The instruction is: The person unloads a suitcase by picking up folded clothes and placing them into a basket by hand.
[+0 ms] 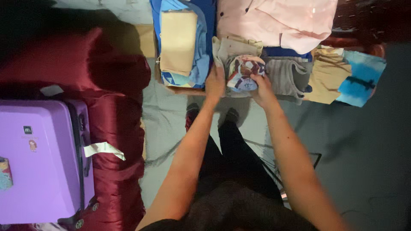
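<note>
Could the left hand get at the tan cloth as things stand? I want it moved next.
Probably yes. The tan cloth lies uncovered on top of the blue pile, just beyond the left hand, with nothing between them, though that hand rests on the patterned bundle.

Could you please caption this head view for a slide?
Both hands, left hand and right hand, grip a patterned folded garment among stacked clothes.

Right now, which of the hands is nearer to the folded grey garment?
The right hand. It grips the right side of the colourful folded cloth, just beside the grey garment. The left hand holds the cloth's far left side.
</note>
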